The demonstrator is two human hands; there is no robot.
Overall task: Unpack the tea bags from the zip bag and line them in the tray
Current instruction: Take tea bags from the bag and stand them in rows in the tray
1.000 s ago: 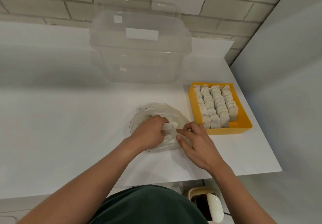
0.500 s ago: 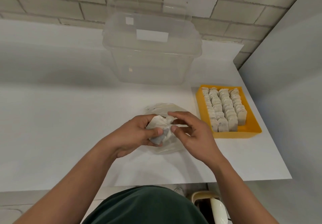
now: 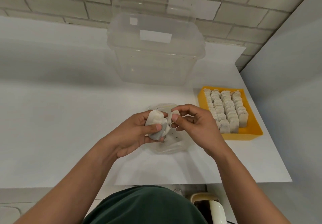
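My left hand (image 3: 134, 133) grips a small bunch of pale tea bags (image 3: 157, 123) above the table. My right hand (image 3: 196, 128) pinches the tag end of one tea bag (image 3: 175, 113) right beside that bunch. The clear zip bag (image 3: 169, 147) lies crumpled on the white table under both hands, partly hidden by them. The yellow tray (image 3: 250, 129) sits to the right, holding several rows of upright tea bags (image 3: 224, 108).
A large clear plastic tub (image 3: 155, 53) with a lid stands at the back against the brick wall. The white table (image 3: 61, 119) ends in a front edge near my body and a right edge just past the tray. A grey wall runs along the right.
Both hands have lifted off the zip bag with tea bags in them. My right hand, earlier holding the bag's edge, now pinches a tea bag next to the left hand's bunch.
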